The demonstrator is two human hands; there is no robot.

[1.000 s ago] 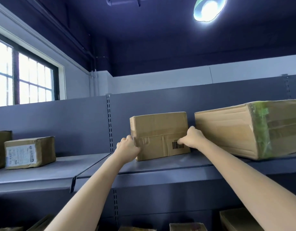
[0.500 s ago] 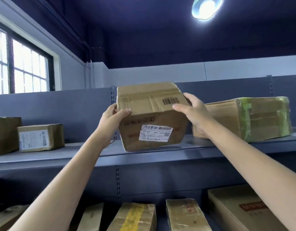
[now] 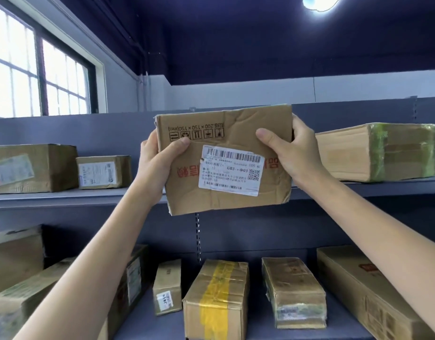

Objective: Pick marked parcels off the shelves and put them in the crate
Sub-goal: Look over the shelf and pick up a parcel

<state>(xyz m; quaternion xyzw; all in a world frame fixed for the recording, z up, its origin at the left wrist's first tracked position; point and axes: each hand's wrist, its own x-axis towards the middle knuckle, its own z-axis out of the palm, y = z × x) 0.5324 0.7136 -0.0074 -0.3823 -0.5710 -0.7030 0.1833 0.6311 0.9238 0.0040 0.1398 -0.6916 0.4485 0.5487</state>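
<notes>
A brown cardboard parcel (image 3: 226, 133) with a white barcode label and upside-down red print is held up in front of the upper shelf (image 3: 64, 196). My left hand (image 3: 157, 165) grips its left edge, thumb on the front face. My right hand (image 3: 292, 153) grips its right edge, thumb across the front. The parcel's labelled face is turned toward me, clear of the shelf. No crate is in view.
On the upper shelf stand two labelled boxes (image 3: 103, 171) at left and a green-taped box (image 3: 383, 150) at right. The lower shelf (image 3: 147, 322) holds several parcels, one with yellow tape (image 3: 216, 290). A window is at upper left.
Both hands lifted the parcel off the upper shelf, drew it toward me and tipped it so the labelled face shows. The view has dropped, showing more of the lower shelf.
</notes>
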